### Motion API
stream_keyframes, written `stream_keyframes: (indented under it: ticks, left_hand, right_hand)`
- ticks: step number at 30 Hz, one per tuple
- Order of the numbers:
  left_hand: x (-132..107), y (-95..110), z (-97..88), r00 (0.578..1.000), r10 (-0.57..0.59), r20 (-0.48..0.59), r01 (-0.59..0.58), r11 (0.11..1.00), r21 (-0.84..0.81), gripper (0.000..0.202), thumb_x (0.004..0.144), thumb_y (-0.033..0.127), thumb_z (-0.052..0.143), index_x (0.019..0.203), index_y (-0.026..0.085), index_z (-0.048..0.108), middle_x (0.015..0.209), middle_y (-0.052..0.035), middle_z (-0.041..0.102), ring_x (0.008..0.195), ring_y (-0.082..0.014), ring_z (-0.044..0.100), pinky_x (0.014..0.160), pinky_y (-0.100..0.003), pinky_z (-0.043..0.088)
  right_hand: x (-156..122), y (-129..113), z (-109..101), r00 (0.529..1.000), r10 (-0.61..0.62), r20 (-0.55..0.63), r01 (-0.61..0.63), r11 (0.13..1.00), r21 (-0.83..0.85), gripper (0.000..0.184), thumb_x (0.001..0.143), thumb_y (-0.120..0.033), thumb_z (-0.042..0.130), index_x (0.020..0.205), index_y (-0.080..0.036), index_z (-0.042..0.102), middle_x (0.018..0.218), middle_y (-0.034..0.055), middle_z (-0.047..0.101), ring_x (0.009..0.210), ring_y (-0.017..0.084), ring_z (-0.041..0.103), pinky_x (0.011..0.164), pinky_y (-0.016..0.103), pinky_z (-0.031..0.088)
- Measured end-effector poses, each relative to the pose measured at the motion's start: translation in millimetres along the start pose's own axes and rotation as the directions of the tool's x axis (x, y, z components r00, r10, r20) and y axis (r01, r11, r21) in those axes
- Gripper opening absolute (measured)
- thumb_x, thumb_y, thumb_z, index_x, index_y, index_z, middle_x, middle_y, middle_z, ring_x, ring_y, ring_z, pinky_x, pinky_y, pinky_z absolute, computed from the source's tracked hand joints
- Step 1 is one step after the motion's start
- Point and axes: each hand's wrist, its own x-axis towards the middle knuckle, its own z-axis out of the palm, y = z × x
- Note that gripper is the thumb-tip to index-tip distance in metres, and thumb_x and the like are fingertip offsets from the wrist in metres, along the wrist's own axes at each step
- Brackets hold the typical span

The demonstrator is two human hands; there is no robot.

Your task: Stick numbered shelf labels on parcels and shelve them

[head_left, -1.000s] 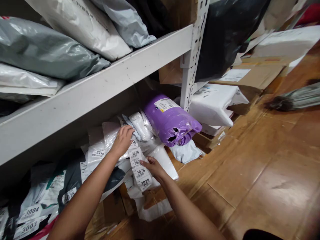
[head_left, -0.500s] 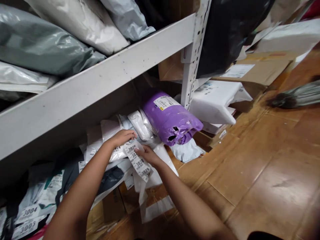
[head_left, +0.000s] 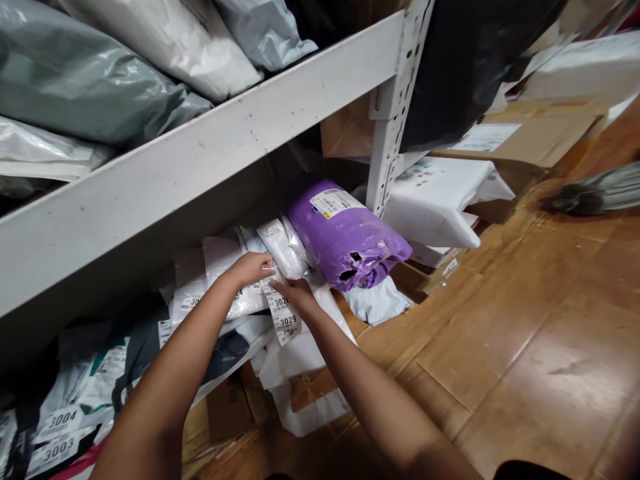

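A strip of printed number labels hangs between my two hands, with 3029 readable on it. My right hand pinches the strip near its upper part, thumb on top. My left hand is closed at the strip's upper end, fingertips close to my right thumb. Under and behind my hands lie white plastic parcels on the lower shelf. A small white wrapped parcel sits just beyond my fingers. To its right rests a purple parcel with a shipping label and torn holes. A white paper strip dangles below.
A pale metal shelf beam crosses above my hands and meets a perforated upright post. Grey and white bags fill the upper shelf. Bagged parcels with labels 3004 and 3003 lie at lower left. Cardboard boxes stand right, beside the wooden floor.
My left hand has shifted slightly right and up. The label strip now hangs more upright, with less of it showing below my right hand. The dangling white paper has swung somewhat.
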Motion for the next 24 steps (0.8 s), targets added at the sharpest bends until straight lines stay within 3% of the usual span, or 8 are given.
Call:
stream_keyframes:
  ticks: [4,10,15,19,21,24]
  left_hand:
    - [0.4,3.7,-2.1,1.0,0.002,-0.013,-0.001,1.0,0.03,0.016,0.08,0.034,0.057,0.082,0.021,0.067,0.08,-0.0004,0.069,0.072,-0.0171,0.058,0.062,-0.025,0.035]
    - [-1.9,10.3,6.6,0.989,-0.1,-0.112,0.113,0.986,0.122,0.016,0.082,0.033,0.059,0.078,0.017,0.062,0.074,-0.0047,0.066,0.073,-0.0211,0.059,0.063,-0.028,0.038]
    - [-3.7,18.3,18.2,0.966,-0.148,-0.21,0.188,0.965,0.184,0.012,0.083,0.025,0.056,0.087,0.016,0.062,0.095,-0.0129,0.066,0.091,-0.0254,0.06,0.081,-0.034,0.043]
    - [-0.2,16.1,12.4,0.96,-0.228,-0.163,0.253,0.955,0.155,0.006,0.077,0.022,0.059,0.075,0.019,0.064,0.082,-0.0073,0.069,0.078,-0.0217,0.063,0.069,-0.03,0.045]
    - [3.4,15.5,10.3,0.949,-0.279,-0.146,0.3,0.943,0.144,0.006,0.073,0.019,0.059,0.07,0.019,0.064,0.077,-0.0061,0.071,0.072,-0.0208,0.064,0.064,-0.028,0.044]
    - [8.0,17.8,13.7,0.925,-0.329,-0.19,0.361,0.918,0.167,0.013,0.073,0.015,0.055,0.072,0.017,0.067,0.081,-0.0108,0.072,0.078,-0.0244,0.065,0.067,-0.031,0.045]
  right_hand:
    - [4.0,3.3,4.7,0.998,0.013,-0.061,-0.012,1.0,0.017,0.026,0.063,-0.041,0.076,0.073,-0.017,0.073,0.072,0.0069,0.074,0.08,0.028,0.068,0.062,0.032,0.049]
    - [9.4,7.0,5.0,0.989,0.054,-0.138,-0.049,0.998,0.041,0.028,0.065,-0.046,0.074,0.065,-0.019,0.069,0.072,0.0083,0.073,0.086,0.029,0.066,0.066,0.034,0.047]
    - [4.7,5.2,-0.8,0.994,0.108,0.02,-0.11,0.981,0.159,0.026,0.062,-0.038,0.079,0.071,-0.016,0.071,0.072,0.0058,0.073,0.072,0.022,0.066,0.064,0.031,0.048]
    - [2.7,1.9,-5.8,0.97,0.156,0.187,-0.196,0.955,0.221,0.026,0.059,-0.03,0.082,0.077,-0.014,0.074,0.073,0.0054,0.074,0.067,0.019,0.065,0.064,0.031,0.051]
    - [4.4,2.4,-5.6,0.963,0.18,0.201,-0.225,0.946,0.232,0.023,0.061,-0.029,0.082,0.076,-0.015,0.073,0.071,0.0049,0.073,0.065,0.019,0.065,0.062,0.031,0.051]
    - [6.3,7.0,-2.3,0.968,0.218,0.121,-0.241,0.941,0.236,0.022,0.066,-0.035,0.079,0.07,-0.015,0.071,0.065,0.0043,0.07,0.062,0.019,0.063,0.06,0.031,0.049]
